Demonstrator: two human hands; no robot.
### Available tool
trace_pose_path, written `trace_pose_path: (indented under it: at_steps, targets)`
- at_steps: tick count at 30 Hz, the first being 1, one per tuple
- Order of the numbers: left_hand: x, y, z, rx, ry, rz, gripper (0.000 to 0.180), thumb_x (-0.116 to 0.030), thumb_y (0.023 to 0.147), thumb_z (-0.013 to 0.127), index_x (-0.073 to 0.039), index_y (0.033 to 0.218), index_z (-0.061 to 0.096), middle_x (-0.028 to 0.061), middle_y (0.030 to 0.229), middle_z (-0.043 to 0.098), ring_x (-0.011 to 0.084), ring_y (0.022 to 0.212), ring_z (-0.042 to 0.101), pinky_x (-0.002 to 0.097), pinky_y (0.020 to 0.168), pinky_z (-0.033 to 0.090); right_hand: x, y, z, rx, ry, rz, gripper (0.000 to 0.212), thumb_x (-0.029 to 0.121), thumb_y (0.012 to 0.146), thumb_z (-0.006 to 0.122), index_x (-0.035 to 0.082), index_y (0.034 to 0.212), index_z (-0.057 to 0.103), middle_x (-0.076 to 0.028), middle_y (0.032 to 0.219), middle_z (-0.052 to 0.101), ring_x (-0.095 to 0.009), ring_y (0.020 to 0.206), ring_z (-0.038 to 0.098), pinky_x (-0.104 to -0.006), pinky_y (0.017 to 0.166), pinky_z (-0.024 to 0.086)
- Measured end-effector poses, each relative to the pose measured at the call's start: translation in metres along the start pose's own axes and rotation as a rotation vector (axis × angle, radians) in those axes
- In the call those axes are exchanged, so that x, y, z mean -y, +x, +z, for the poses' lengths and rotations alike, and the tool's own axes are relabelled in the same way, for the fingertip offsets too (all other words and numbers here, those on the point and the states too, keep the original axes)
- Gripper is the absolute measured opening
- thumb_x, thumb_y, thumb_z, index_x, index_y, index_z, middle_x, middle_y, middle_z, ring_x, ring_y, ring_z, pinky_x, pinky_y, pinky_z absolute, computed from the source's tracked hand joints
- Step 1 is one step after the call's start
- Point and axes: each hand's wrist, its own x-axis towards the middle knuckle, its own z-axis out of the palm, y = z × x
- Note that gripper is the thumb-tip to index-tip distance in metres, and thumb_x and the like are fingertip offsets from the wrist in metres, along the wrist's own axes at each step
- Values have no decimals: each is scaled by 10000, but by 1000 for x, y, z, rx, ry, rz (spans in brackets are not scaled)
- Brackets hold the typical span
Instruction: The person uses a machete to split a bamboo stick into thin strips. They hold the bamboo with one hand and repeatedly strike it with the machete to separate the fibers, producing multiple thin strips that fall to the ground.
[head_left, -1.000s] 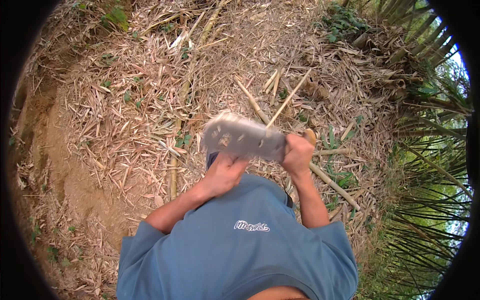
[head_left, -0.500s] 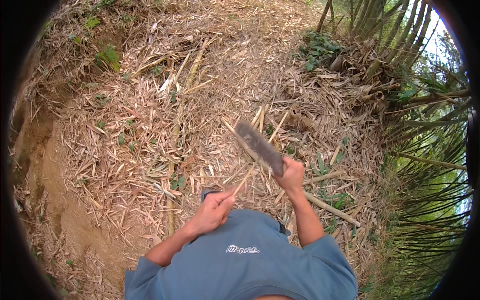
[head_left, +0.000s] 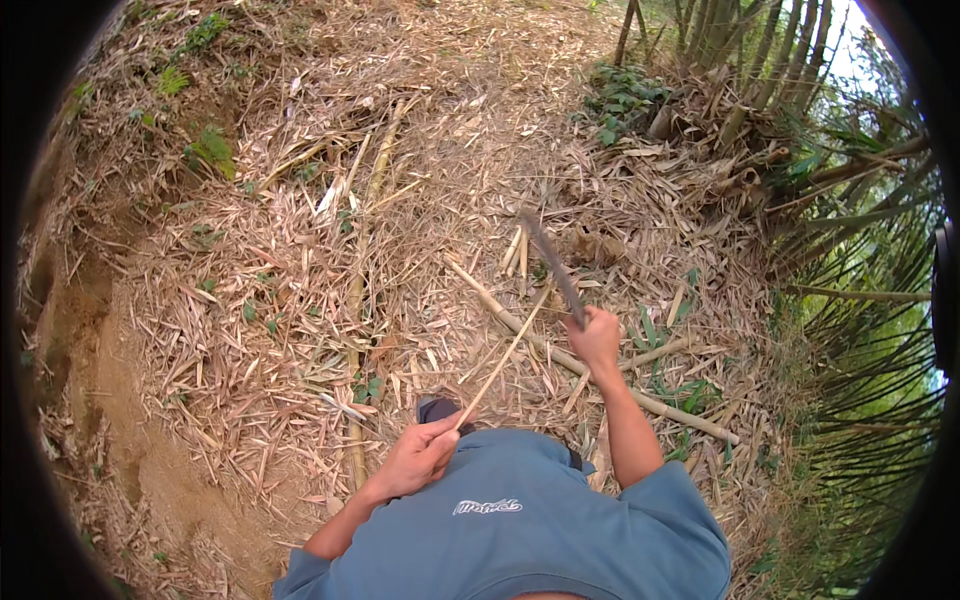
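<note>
Two bare hands work above a slope of dry, straw-coloured bamboo leaves (head_left: 260,330). The left hand (head_left: 420,457), just in front of the blue short-sleeved shirt (head_left: 490,550), is closed around the near end of a thin, pale tan bamboo stick (head_left: 503,365). From that grip the stick slants away to the right, its far end near the blade; whether the two touch cannot be told. The right hand (head_left: 597,340) is wrapped round the handle end of a dark grey metal blade (head_left: 555,265), seen nearly edge-on and slightly blurred, pointing away and to the left.

Beneath both tools lies a long, yellowish round bamboo pole (head_left: 655,403), running diagonally under the stick and the right hand. Short, pale split bamboo pieces (head_left: 515,252) rest on the leaves just left of the blade. Farther left, another long bamboo pole (head_left: 357,300) lies lengthwise, and green bamboo stems (head_left: 790,50) stand at upper right.
</note>
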Motion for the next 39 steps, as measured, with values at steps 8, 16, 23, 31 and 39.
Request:
trace_pose_path:
  at_steps: [8,16,23,31,39]
  targets:
    - [2,17,-6,-104,-327,-55,415,-177,1067,450,-20,1451,463,-67,586,266,47,457,272,215,419,302,-17,-16,-3,-112,211,134,242,212,822,666,-13,735,675,-94,520,550,-197,445,519,-364,500,432]
    - [25,65,3,-286,-180,38,238,-147,1054,468,-7,1207,585,-61,569,295,51,438,277,232,401,279,61,-76,8,-13,88,-588,339,249,807,648,16,593,526,-149,536,552,-300,464,549,-395,521,439]
    - [5,19,17,-99,83,69,377,-171,1062,445,-22,1395,544,-79,562,351,21,462,316,216,410,306,29,-31,-9,-7,-55,-294,184,213,773,660,33,733,669,-160,563,603,-322,525,633,-405,547,503]
    - [17,29,9,-112,-132,87,409,-169,1064,444,-26,1444,496,-83,563,331,20,466,299,203,425,296,49,-56,-7,72,-77,-632,253,274,773,675,25,742,695,-148,584,635,-253,542,661,-387,523,496]
    - [18,-28,-17,71,-92,-68,425,-202,1056,479,10,1424,502,-68,552,325,37,450,295,211,427,295,-24,14,-4,-34,454,271,279,203,868,673,48,652,588,-13,528,547,-160,425,491,-294,432,382]
